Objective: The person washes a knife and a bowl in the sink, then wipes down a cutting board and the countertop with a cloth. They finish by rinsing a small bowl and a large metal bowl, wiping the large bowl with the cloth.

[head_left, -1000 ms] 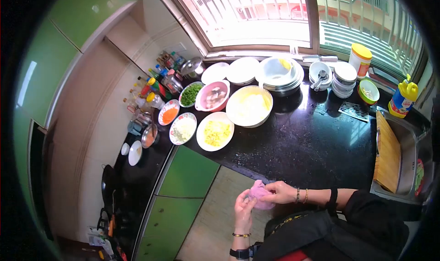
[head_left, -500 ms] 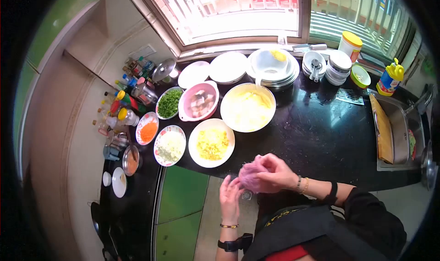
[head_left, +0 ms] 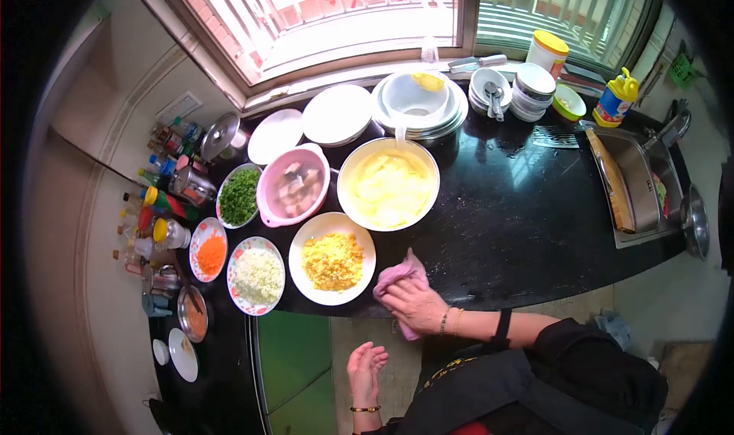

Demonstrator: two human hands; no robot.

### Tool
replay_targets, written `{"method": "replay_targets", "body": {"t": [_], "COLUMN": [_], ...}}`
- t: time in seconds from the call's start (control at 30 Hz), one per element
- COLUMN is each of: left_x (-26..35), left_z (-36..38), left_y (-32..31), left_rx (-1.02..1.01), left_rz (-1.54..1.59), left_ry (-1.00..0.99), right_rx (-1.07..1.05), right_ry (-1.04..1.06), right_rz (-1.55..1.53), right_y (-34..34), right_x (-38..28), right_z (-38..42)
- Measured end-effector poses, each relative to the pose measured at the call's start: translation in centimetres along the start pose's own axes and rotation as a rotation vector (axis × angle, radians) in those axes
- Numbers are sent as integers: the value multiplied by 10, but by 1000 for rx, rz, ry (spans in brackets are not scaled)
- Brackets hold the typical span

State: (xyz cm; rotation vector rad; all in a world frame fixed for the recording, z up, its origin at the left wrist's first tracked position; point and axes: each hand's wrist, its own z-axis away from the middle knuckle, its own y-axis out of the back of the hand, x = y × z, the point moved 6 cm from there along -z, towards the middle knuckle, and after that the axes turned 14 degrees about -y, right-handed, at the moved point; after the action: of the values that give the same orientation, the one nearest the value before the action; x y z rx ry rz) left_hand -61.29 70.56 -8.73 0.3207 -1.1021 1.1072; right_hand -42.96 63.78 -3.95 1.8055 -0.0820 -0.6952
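My right hand [head_left: 417, 306] presses a pink cloth [head_left: 407, 271] onto the front edge of the black counter [head_left: 512, 244]. Part of the cloth hangs below the palm. In front of the counter hovers my left hand [head_left: 367, 366], empty, its fingers loosely apart. Just left of the cloth sits a white bowl of chopped yellow food [head_left: 332, 261], which may be scrambled egg. Behind it stands a large bowl of pale yellow pieces in liquid [head_left: 388, 184]. Small crumbs and wet marks show on the counter beside the cloth.
Left lie a pink basin [head_left: 269, 213], chopped greens [head_left: 239, 196], orange bits [head_left: 211, 255] and pale chopped pieces [head_left: 256, 276]. Bottles [head_left: 164, 232] line the wall. Stacked plates [head_left: 336, 112] and small bowls [head_left: 533, 91] stand behind. The sink [head_left: 657, 194] holds a cutting board [head_left: 612, 181] at right.
The cloth, bunched between my hands in the air before, is now spread on the counter under my right hand. My left hand has let go and dropped lower. The view has shifted right.
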Motion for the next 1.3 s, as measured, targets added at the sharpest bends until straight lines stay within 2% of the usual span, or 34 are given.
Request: {"method": "replay_targets", "body": {"t": [0.13, 0.17, 0.23, 0.27, 0.4, 0.47, 0.53, 0.6, 0.67, 0.73, 0.8, 0.83, 0.93, 1.0, 1.07, 1.13, 1.17, 1.2, 1.27, 1.3], "left_x": [6, 6, 2, 1, 4, 9, 14, 10, 6, 5, 8, 10, 0, -12, -33, -58, -67, -74, -83, -85], "left_z": [-9, -10, -11, -12, -11, -14, -14, -18, -21, -23, -25, -26, -34, -36, -36, -39, -38, -37, -35, -35], "left_y": [-19, -24, -37, -46, -96, -127, -167, -208, -247, -284, -318, -335, -376, -403, -425, -440, -446, -453, -461, -464], "left_rx": [-69, -80, -150, -168, -275, -295, -321, -350, -383, -398, -424, -429, -487, -538, -596, -673, -711, -746, -774, -781], "left_rz": [-79, -80, -126, -125, -212, -271, -277, -283, -315, -358, -419, -440, -440, -445, -475, -475, -495, -515, -534, -547], "left_ry": [-14, -15, -5, -4, -36, -87, -109, -125, -170, -167, -249, -273, -289, -285, -200, -166, -167, -167, -152, -154], "right_rx": [60, 55, 241, 284, 393, 395, 251, 83, 61, 50, 175, 134, 206, 160, 162, -119, 174, 229, 355, 348], "right_ry": [-207, -316, -399, -482, -481, -418, -228, 103, 129, 60, -38, -109, -262, -310, -322, -656, -522, -512, -541, -568], "right_rz": [40, 96, 227, 175, 40, -274, -338, -253, -91, -53, -105, -87, -6, 44, -127, -194, -243, -114, -180, -122], "right_y": [44, 58, 92, 108, 130, 129, 115, 99, 80, 85, 106, 112, 142, 177, 186, 216, 247, 258, 280, 280], "right_x": [89, 118, 172, 195, 246, 240, 206, 167, 162, 184, 222, 243, 298, 320, 347, 376, 378, 388, 401, 407], "right_z": [14, 25, 52, 68, 91, 73, 43, 19, 1, -20, -23, -19, 16, 44, 63, 71, 75, 83, 100, 106]}}
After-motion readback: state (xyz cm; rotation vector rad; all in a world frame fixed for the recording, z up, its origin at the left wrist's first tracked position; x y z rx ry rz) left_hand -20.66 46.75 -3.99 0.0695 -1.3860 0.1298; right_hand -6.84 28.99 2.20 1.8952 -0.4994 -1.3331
